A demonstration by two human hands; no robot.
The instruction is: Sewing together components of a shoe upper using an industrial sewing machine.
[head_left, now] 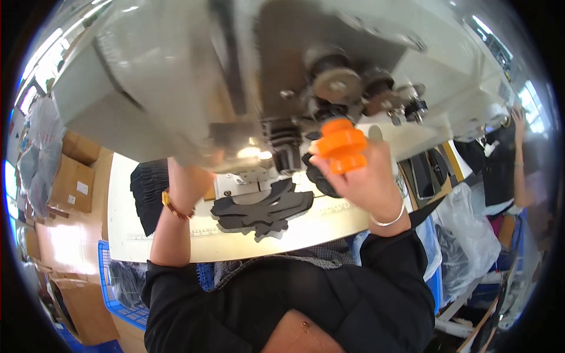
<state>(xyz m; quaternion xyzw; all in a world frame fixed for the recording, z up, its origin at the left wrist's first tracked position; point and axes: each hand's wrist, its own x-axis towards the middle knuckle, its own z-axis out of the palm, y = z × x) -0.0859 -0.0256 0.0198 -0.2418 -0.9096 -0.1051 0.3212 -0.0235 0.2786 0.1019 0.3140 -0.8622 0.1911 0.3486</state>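
- You are in a workshop, apparently for sewing
- A big pale industrial machine with metal discs looms over your left hand and right hand
- Beside your left hand, matching dark cut pieces lie piled on a ruler-marked worktable
- Left of that hand stand cardboard boxes and a blue crate
- Beyond your right hand, another person's arm shows near clear plastic bags

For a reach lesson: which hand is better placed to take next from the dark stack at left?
Probably the left hand: it is beside the stack; the right hand is farther, by the orange part.
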